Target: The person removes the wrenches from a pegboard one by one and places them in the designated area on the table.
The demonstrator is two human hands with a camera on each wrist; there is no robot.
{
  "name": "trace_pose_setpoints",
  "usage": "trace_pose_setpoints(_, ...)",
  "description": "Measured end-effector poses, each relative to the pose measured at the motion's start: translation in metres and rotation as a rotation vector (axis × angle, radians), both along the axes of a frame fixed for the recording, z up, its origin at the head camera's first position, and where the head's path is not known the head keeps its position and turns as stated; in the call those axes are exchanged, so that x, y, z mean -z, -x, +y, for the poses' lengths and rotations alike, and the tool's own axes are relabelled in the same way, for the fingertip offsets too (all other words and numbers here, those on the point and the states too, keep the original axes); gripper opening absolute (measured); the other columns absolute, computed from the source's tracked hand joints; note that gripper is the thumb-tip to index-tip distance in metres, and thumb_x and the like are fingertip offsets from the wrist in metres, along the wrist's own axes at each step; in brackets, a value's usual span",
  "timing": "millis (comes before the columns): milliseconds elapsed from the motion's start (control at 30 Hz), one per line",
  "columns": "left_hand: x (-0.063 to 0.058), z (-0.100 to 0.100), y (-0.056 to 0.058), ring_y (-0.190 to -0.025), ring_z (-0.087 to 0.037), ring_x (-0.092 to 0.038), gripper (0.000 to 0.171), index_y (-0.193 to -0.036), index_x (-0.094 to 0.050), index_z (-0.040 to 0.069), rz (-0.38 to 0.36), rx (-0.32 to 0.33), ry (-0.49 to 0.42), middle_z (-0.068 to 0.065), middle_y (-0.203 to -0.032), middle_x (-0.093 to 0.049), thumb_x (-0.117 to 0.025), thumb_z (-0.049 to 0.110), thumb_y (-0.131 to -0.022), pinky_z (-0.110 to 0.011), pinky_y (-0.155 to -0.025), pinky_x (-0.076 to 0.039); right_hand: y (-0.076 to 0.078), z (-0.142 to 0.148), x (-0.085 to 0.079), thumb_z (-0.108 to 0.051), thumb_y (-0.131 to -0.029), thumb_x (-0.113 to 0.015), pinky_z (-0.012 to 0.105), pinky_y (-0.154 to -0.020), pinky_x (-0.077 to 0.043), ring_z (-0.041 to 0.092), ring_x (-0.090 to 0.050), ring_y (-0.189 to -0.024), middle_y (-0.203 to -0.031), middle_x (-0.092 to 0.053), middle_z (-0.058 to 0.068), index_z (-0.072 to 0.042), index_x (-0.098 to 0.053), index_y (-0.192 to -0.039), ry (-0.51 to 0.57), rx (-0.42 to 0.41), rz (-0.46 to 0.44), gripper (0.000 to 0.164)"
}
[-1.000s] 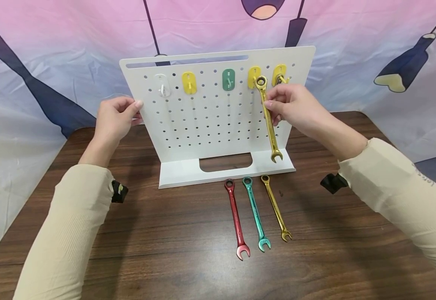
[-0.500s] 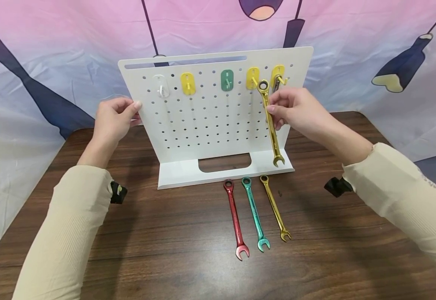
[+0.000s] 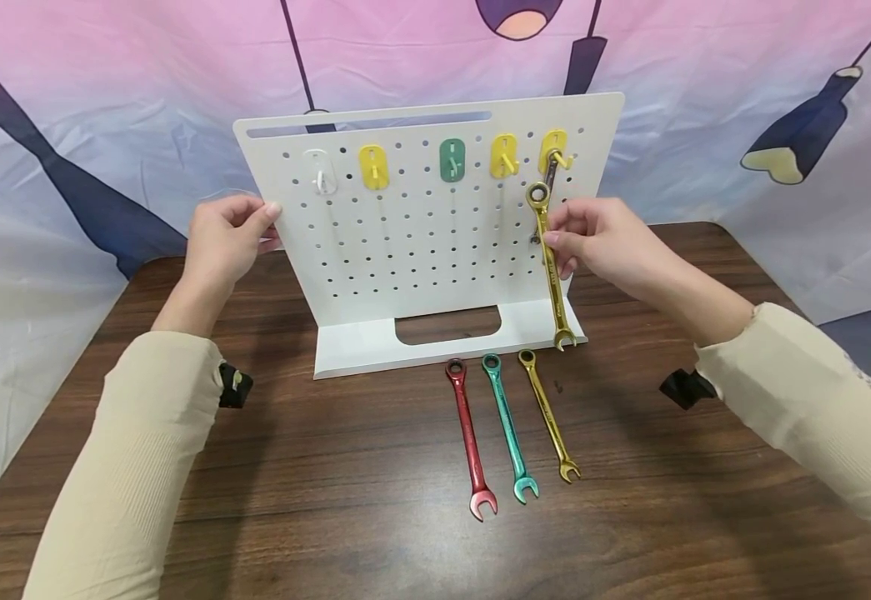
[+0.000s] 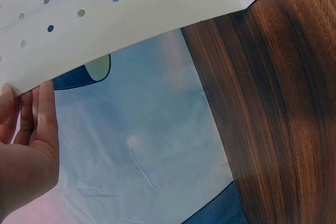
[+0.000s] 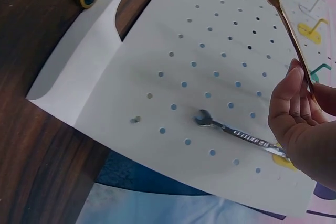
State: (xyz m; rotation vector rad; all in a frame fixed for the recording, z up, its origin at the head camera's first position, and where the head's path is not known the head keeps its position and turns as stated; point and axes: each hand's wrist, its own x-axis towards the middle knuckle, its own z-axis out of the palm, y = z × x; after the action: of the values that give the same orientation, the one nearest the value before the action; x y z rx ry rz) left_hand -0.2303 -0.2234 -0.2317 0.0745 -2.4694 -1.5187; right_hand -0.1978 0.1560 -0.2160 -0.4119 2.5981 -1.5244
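My left hand pinches the left edge of a white pegboard, thumb in front and fingers behind. In front of the board's right side, my right hand pinches a gold combination wrench by its upper shaft, ring end up and open end down. A silver wrench hangs from the rightmost yellow hook, partly hidden behind the gold one in the head view. On the table below the board lie a red wrench, a green wrench and a smaller gold wrench.
Along the board's upper part sit a white hook, a yellow hook, a green hook and another yellow hook. The board's foot rests on a dark wooden table. A patterned cloth hangs behind.
My right hand has moved down and slightly right with the gold wrench, which has left the front of the second hook from the right. More of the silver wrench shows. The left hand stays put.
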Motion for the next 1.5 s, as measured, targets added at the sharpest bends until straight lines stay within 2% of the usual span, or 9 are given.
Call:
trace_pose_setpoints(333,0.001,-0.001,0.001,-0.071,-0.004,-0.056,0.032,-0.101,-0.059,-0.007,0.020,0.008,-0.006,0.004,-0.079,-0.055,-0.057,0.023,-0.090,-0.014,-0.066,-0.054,-0.004,0.015,0.020,-0.003,-0.092,-0.052,0.033,-0.060,-0.056,0.022,-0.058,-0.062,-0.075,-0.058,0.012,0.006,-0.055,-0.097,-0.047,-0.007,-0.043,0.010)
trace_pose_setpoints(667,0.001,-0.002,0.001,-0.072,-0.004,-0.057,0.032,-0.101,-0.059,-0.007,0.011,0.008,-0.015,0.004,-0.081,-0.055,-0.057,0.023,-0.090,-0.013,-0.066,-0.054,-0.007,0.032,0.048,-0.001,-0.092,-0.051,0.031,-0.057,-0.056,0.017,-0.056,-0.059,-0.070,-0.056,0.011,0.010,-0.051,-0.097,-0.061,-0.045,-0.124,0.012)
trace_pose_setpoints(867,0.001,-0.002,0.001,-0.071,-0.004,-0.057,0.031,-0.100,-0.059,-0.007,0.014,0.010,-0.020,0.004,-0.080,-0.056,-0.058,0.022,-0.090,-0.013,-0.065,-0.054,-0.012,0.042,0.071,0.000,-0.092,-0.051,0.036,-0.056,-0.056,0.017,-0.056,-0.057,-0.069,-0.054,0.009,0.011,-0.049,-0.096,-0.015,-0.055,-0.219,0.012)
trace_pose_setpoints(1067,0.001,-0.002,0.002,-0.071,-0.005,-0.057,0.031,-0.100,-0.059,-0.007,0.015,0.013,-0.025,0.003,-0.081,-0.055,-0.058,0.022,-0.090,-0.013,-0.065,-0.054,-0.016,0.050,0.090,0.002,-0.092,-0.049,0.033,-0.053,-0.056,0.018,-0.055,-0.056,-0.069,-0.052,0.010,0.013,-0.046,-0.095,0.046,-0.077,-0.341,0.011)
trace_pose_setpoints(1500,0.002,-0.002,0.002,-0.072,-0.005,-0.056,0.032,-0.101,-0.059,-0.007,0.014,0.017,-0.020,0.003,-0.082,-0.055,-0.058,0.023,-0.090,-0.013,-0.066,-0.054,-0.024,0.054,0.115,0.004,-0.091,-0.047,0.031,-0.052,-0.056,0.018,-0.055,-0.056,-0.067,-0.051,0.010,0.010,-0.045,-0.090,0.099,-0.127,-0.482,0.007)
